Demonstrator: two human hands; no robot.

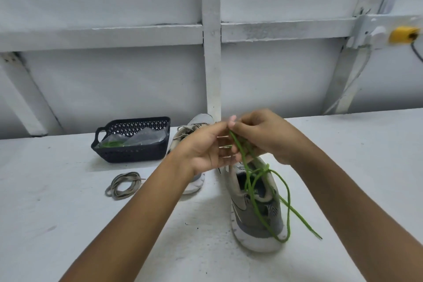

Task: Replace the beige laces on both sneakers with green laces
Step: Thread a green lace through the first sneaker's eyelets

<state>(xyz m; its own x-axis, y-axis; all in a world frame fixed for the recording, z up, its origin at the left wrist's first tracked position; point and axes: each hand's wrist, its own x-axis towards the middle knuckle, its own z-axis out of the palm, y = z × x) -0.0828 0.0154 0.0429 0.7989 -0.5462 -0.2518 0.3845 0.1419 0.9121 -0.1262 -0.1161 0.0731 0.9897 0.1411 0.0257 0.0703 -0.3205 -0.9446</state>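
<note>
Green lace [251, 192] pinched at the fingertips of my right hand [265, 137]. Its strands run down and toward me to the top eyelets of the near sneaker [256, 217], heel nearest me, toe under my hands. My left hand [203, 153] is just left of the strands, fingers curled against them; can't tell if gripping. Loose ends trail over the heel. Far sneaker [194, 128], beige-laced, sits behind. Likely next: tie off.

Flat, even brightness with faint shadows beside the basket [137, 120] (wide-angle bowing toward the edges), slight softness overall.
</note>
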